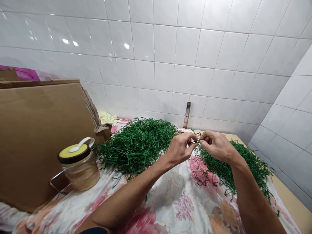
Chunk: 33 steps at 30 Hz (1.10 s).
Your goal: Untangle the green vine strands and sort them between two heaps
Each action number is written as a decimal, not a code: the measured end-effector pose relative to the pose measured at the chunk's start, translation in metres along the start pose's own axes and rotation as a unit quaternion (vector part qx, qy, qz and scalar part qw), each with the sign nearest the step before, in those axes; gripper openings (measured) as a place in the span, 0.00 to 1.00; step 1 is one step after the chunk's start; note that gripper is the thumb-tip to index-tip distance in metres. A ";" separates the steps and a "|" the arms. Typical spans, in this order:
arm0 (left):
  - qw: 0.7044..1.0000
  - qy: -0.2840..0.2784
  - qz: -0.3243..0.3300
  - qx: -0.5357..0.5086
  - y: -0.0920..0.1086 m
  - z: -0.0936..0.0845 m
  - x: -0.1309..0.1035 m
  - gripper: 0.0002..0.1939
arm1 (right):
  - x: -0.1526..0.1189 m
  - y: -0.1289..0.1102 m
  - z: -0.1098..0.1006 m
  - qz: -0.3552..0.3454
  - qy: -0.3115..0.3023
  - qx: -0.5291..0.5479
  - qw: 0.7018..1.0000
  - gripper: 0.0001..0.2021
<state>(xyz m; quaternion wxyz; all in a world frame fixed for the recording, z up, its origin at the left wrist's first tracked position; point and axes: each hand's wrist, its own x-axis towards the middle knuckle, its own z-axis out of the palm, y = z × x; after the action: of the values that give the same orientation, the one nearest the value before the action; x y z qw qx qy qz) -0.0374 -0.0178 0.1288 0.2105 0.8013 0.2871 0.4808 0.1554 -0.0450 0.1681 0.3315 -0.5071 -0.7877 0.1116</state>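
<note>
My left hand [181,146] and my right hand [215,144] meet fingertip to fingertip above the cloth, both pinched closed. Between them is a thin green plastic stem [197,141], its ends mostly hidden by the fingers. To the left of my left hand rises a big tangled pile of green plastic stems [141,143]. A second, lower pile of green stems [251,162] spreads below and behind my right hand and wrist. The floral cloth [168,191] lies beneath both piles.
At the left stands a large cardboard box [41,136]. Beside it is a clear jar [83,172] with a yellow lid and white handle. Small pale yellow pieces [107,117] lie behind. A metal bracket [187,115] leans near the tiled wall [165,42].
</note>
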 end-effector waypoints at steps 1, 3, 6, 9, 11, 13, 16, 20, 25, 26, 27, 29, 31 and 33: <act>1.000 -0.006 0.009 0.012 0.001 0.000 0.000 0.06 | -0.001 0.000 -0.002 0.004 -0.006 -0.004 1.000 0.05; 0.999 -0.023 0.013 0.025 0.002 0.000 0.000 0.05 | -0.002 0.000 -0.005 0.008 -0.021 -0.010 1.000 0.06; 0.998 -0.062 -0.014 0.005 0.005 0.000 0.002 0.06 | -0.002 0.000 -0.008 0.002 -0.042 -0.003 0.999 0.12; 0.994 -0.090 -0.051 -0.031 0.007 -0.001 0.003 0.09 | -0.002 0.002 -0.008 -0.008 -0.050 0.028 0.998 0.12; 0.992 -0.097 -0.068 -0.043 0.007 -0.002 0.003 0.10 | -0.001 0.005 -0.007 -0.006 -0.055 0.057 0.997 0.12; 0.991 -0.101 -0.072 -0.045 0.007 -0.002 0.002 0.09 | 0.000 0.008 -0.005 -0.005 -0.059 0.086 0.995 0.13; 0.992 -0.103 -0.072 -0.034 0.007 -0.001 0.000 0.11 | 0.000 0.012 -0.005 -0.008 -0.081 0.119 0.990 0.14; 0.990 -0.079 -0.111 -0.042 0.006 -0.002 0.002 0.10 | -0.001 0.012 -0.013 -0.002 -0.144 0.145 0.979 0.11; 0.978 -0.082 -0.135 -0.137 0.002 -0.005 0.006 0.12 | -0.003 0.011 -0.023 0.023 -0.121 0.123 0.985 0.07; 0.974 -0.091 -0.137 -0.155 0.001 -0.004 0.007 0.12 | -0.003 0.012 -0.024 0.026 -0.108 0.119 0.987 0.07; 0.970 -0.101 -0.140 -0.169 0.000 -0.004 0.007 0.11 | -0.003 0.013 -0.024 0.029 -0.094 0.112 0.989 0.06; 0.964 -0.120 -0.153 -0.181 -0.001 -0.002 0.007 0.11 | -0.003 0.015 -0.025 0.030 -0.062 0.093 0.993 0.06; 0.960 -0.133 -0.165 -0.184 -0.001 -0.001 0.006 0.12 | -0.002 0.017 -0.026 0.027 -0.037 0.073 0.996 0.06; 0.958 -0.144 -0.167 -0.184 0.001 -0.001 0.007 0.14 | -0.001 0.018 -0.026 0.027 -0.020 0.061 0.998 0.06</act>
<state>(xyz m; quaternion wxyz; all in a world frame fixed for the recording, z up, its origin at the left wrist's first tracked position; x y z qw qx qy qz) -0.0358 -0.0139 0.1344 0.4704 0.7505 0.2901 0.3623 0.1854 -0.0416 0.1778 0.3426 -0.5047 -0.7722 0.1781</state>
